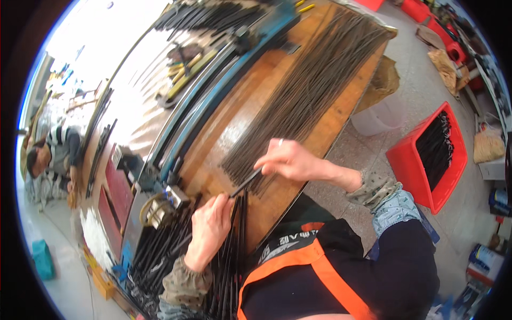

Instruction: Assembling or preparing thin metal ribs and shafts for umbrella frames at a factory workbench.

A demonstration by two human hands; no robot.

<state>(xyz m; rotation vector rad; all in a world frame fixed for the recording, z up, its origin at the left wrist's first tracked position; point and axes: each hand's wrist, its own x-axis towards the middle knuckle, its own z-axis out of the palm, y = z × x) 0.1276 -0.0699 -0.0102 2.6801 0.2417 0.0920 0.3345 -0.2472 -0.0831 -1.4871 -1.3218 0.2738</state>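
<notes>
A thin black rod (246,183) slants between my two hands over the near end of the workbench. My left hand (209,228) is closed round its lower end, with the fingertips pinching it. The upper end sits in the closed fingers of my right hand (287,159). Beneath and beyond my right hand lies a long bundle of thin grey-brown rods (304,88) on the wooden bench top (282,210). Longer black rods (241,234) lie beside my left hand, running toward my body. Whether the held rod is solid or hollow cannot be seen.
A blue metal rail (213,90) runs along the bench, with a small machine (165,205) at its near end. On the floor to the right stand a red crate (397,160) of black pieces and a translucent bin (378,118). Another person (56,154) sits far left.
</notes>
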